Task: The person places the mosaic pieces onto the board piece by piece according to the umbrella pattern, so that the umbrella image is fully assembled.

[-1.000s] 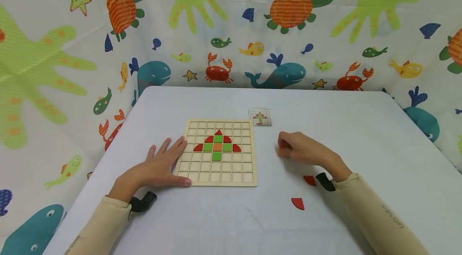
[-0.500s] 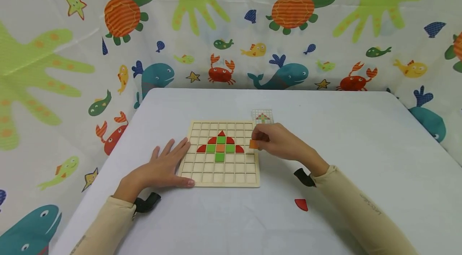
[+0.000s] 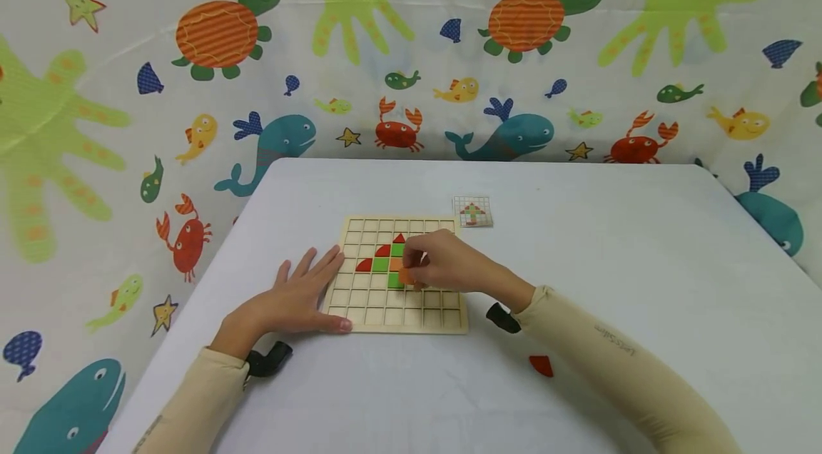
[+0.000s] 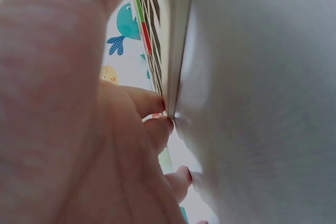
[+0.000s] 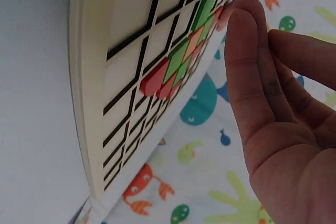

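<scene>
A pale wooden grid board (image 3: 398,315) lies on the white table, with red, green and orange tiles set in its cells as an arrow-like figure. My left hand (image 3: 298,300) is spread at the board's left side, thumb on the near left corner; in the left wrist view, fingertips touch the board's edge (image 4: 181,35). Over the figure, my right hand (image 3: 452,265) pinches an orange square tile (image 3: 405,276) beside the lower green tile (image 3: 394,280). This hand covers the figure's right part in the head view. The right wrist view shows red and green tiles (image 5: 176,61) in the grid.
A small printed card (image 3: 472,212) with a similar figure lies behind the board's far right corner. One loose red quarter-round tile (image 3: 541,366) is on the table near the right forearm. A curtain with sea animals (image 3: 359,76) hangs behind the table.
My right hand has moved left from the table beside the board to over the figure, carrying the orange tile. The left hand stays at the board's left side. The view has shifted slightly.
</scene>
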The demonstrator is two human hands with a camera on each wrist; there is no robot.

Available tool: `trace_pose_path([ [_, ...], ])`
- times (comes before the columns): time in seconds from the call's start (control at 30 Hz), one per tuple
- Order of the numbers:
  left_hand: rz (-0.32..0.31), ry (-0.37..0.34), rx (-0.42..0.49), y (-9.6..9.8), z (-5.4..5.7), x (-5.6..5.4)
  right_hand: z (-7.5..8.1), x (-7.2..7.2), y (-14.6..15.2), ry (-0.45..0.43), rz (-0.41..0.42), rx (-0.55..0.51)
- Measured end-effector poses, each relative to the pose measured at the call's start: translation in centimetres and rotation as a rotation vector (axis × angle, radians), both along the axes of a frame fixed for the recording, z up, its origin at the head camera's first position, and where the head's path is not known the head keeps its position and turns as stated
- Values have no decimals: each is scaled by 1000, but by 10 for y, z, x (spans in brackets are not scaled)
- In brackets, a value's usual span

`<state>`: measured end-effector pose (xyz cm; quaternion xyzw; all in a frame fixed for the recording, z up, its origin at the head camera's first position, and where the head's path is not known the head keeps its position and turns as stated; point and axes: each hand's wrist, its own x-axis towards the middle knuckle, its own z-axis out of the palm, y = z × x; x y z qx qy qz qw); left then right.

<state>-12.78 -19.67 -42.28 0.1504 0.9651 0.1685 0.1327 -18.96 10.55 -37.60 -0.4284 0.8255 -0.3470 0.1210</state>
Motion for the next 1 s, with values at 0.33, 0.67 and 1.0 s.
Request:
trace_pose_path([
  [0.33, -3, -16, 22, 0, 3, -2, -14, 9, -23, 1, -35, 77],
  [0.67, -10, -19, 29, 0, 5, -2, -28, 13, -32, 151, -42, 159],
  [1.0, -3, -24, 25, -4, 2, -5, -26, 19, -37, 117, -52, 163],
])
